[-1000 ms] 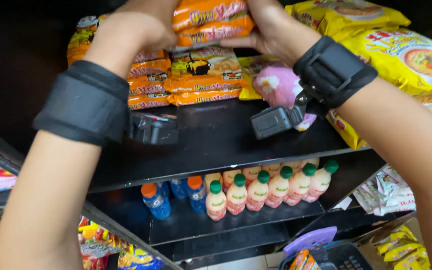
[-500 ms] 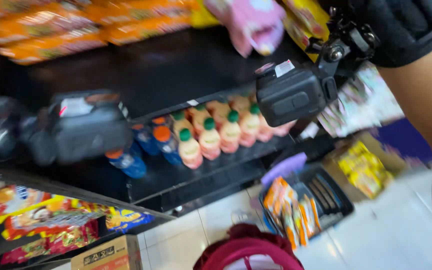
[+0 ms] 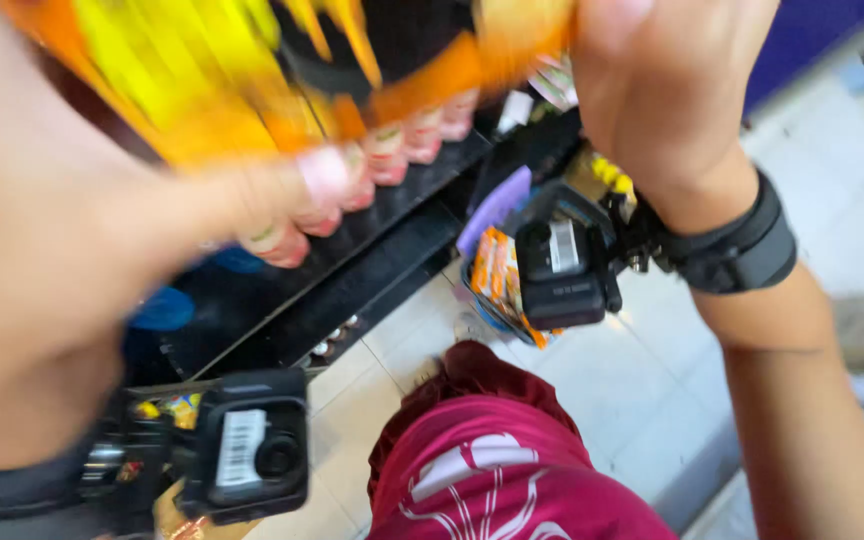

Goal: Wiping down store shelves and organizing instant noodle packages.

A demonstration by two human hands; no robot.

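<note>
Both my hands are raised close to the camera and badly blurred. My left hand [image 3: 82, 240] fills the left side, one finger stretched under a bundle of orange and yellow noodle packets [image 3: 242, 90]. At the top right, my right hand [image 3: 652, 90] grips the bundle's right end. A black strap and a small black camera [image 3: 562, 262] sit on my right wrist. A second black camera [image 3: 252, 445] hangs at my left wrist.
Pale pink bottles [image 3: 387, 150] line a dark lower shelf [image 3: 352, 270], with blue bottles [image 3: 162, 310] to their left. A basket of orange packets [image 3: 497, 280] stands on the white tiled floor [image 3: 632, 370]. My red clothing [image 3: 492, 460] shows below.
My view has swung down from the upper shelf toward the floor. Both hands have come away from the shelf stack and now hold packets close to the camera.
</note>
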